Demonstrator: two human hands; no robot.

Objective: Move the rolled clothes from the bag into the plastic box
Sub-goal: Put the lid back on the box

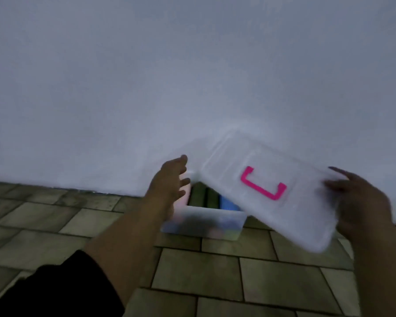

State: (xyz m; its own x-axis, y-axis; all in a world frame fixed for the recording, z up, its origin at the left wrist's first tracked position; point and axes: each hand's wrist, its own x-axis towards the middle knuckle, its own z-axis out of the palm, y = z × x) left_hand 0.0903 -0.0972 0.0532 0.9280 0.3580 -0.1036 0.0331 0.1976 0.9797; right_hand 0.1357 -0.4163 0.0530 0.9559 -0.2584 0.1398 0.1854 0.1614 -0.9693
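The right hand gripped the right edge of a translucent white lid, fingers curled over its rim, holding it tilted above the plastic box. A pink handle stood out on the lid's top face. The left hand was spread open with nothing in it, reaching near the lid's left corner at the far left side of the box. The box sat on the tiled floor against a pale wall, and inside it lay rolled clothes, dark green and blue, blurred and partly hidden by the lid. A dark sleeve showed at the near left.
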